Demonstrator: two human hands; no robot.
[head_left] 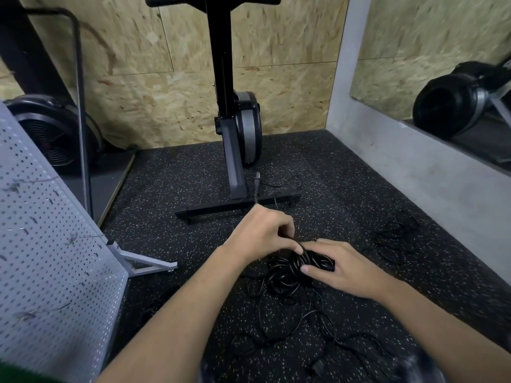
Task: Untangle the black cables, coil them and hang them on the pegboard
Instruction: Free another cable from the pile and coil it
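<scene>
A bundle of black cable (pixel 297 265) hangs between my two hands above the speckled floor. My left hand (pixel 261 233) pinches a strand at the top of the bundle, and the cable's plug end (pixel 256 183) sticks up beyond it. My right hand (pixel 343 265) grips the coiled bundle from the right side. Loose loops of tangled cable (pixel 290 322) trail down onto the floor, ending in a plug (pixel 318 366). A second small cable heap (pixel 395 234) lies to the right. The grey pegboard (pixel 52 261) leans at the left.
An upright black rowing machine (pixel 235 128) stands ahead on its floor bar (pixel 237 207). A fan-wheel machine (pixel 52 134) and a black metal pole (pixel 83 134) sit behind the pegboard. A grey concrete ledge (pixel 414 167) with a mirror runs along the right.
</scene>
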